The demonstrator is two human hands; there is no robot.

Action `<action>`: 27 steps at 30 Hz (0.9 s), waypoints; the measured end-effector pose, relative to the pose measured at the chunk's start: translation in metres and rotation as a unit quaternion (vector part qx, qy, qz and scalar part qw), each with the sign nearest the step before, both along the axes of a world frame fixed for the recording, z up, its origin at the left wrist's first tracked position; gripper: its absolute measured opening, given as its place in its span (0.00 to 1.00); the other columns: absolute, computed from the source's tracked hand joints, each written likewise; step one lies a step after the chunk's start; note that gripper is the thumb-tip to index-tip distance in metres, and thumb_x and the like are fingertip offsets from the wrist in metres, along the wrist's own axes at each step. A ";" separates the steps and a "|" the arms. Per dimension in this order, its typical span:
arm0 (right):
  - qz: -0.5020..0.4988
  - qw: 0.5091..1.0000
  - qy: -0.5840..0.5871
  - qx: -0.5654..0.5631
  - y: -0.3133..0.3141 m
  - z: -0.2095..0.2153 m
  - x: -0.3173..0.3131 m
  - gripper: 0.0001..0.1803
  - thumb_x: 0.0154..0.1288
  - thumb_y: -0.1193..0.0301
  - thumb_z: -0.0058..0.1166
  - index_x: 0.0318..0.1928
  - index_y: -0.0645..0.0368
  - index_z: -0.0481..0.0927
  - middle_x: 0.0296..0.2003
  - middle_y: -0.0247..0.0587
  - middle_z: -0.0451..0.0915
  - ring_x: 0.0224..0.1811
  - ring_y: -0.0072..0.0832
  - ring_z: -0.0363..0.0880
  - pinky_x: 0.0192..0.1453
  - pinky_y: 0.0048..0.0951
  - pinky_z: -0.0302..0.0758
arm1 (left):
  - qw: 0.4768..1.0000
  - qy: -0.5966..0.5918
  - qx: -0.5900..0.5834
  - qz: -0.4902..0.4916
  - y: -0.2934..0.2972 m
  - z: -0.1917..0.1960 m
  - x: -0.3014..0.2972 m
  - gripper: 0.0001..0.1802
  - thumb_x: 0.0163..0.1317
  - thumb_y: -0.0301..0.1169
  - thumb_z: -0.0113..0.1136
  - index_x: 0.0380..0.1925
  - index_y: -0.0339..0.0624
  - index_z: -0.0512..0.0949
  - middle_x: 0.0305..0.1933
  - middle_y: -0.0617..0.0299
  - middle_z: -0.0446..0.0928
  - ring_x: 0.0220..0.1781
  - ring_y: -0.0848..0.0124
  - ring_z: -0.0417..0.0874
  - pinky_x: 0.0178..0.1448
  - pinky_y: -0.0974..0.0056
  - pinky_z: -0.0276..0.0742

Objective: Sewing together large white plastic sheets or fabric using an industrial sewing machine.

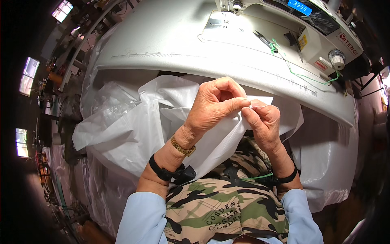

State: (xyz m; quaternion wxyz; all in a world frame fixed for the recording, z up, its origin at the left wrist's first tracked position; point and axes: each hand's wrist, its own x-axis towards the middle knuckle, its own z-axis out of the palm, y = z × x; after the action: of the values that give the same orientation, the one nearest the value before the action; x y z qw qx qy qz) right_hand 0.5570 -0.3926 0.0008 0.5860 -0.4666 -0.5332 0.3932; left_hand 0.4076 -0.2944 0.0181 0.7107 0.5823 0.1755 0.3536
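My left hand (217, 101) and my right hand (263, 122) meet above my lap, just in front of the sewing table's front edge. Thumb and fingers of both are pinched together on the edge of a white fabric sheet (122, 126). The sheet drapes down to the left in loose folds over my lap. A thin white strand or edge shows by the right fingertips; it is too small to make out. Beyond the hands, a sewing machine (325, 44) stands on the table, its lamp lighting the needle plate (223, 28).
Black thread snips (265, 42) lie on the white sewing table (170, 57) beside a loose green cord (298, 74). Ruler marks run along the table's front. Clear plastic sheeting (109, 99) hangs at the left, and more white material (325, 162) hangs at the right.
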 end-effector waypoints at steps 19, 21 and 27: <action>-0.060 0.997 0.001 0.049 -0.002 0.012 0.000 0.07 0.67 0.76 0.58 0.39 0.71 0.83 0.30 0.37 0.82 0.31 0.17 0.76 0.35 0.20 0.73 | 0.980 0.153 0.073 -0.101 0.040 0.001 -0.044 0.09 0.64 0.32 0.66 0.30 0.40 0.78 0.26 0.75 0.72 0.27 0.87 0.67 0.29 0.77 0.62; -0.076 0.995 -0.021 0.063 -0.003 0.016 0.001 0.07 0.66 0.77 0.58 0.39 0.71 0.83 0.30 0.38 0.82 0.30 0.18 0.76 0.34 0.20 0.72 | 0.975 0.173 0.086 -0.106 0.047 -0.003 -0.058 0.10 0.62 0.32 0.68 0.30 0.40 0.78 0.28 0.74 0.73 0.28 0.86 0.68 0.30 0.76 0.63; -0.120 0.987 -0.062 0.087 -0.005 0.026 0.005 0.07 0.64 0.78 0.59 0.40 0.71 0.83 0.33 0.43 0.82 0.36 0.23 0.77 0.43 0.23 0.73 | 0.926 0.279 0.248 -0.059 0.053 -0.027 -0.095 0.11 0.56 0.31 0.68 0.28 0.36 0.77 0.38 0.67 0.75 0.38 0.75 0.74 0.43 0.69 0.70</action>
State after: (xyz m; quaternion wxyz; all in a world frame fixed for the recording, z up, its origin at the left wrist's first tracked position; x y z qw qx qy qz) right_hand 0.5615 -0.3974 0.0271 0.6327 -0.4983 -0.5409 0.2423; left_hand 0.3123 -0.2415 -0.0090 0.4853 0.8244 0.2392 0.1664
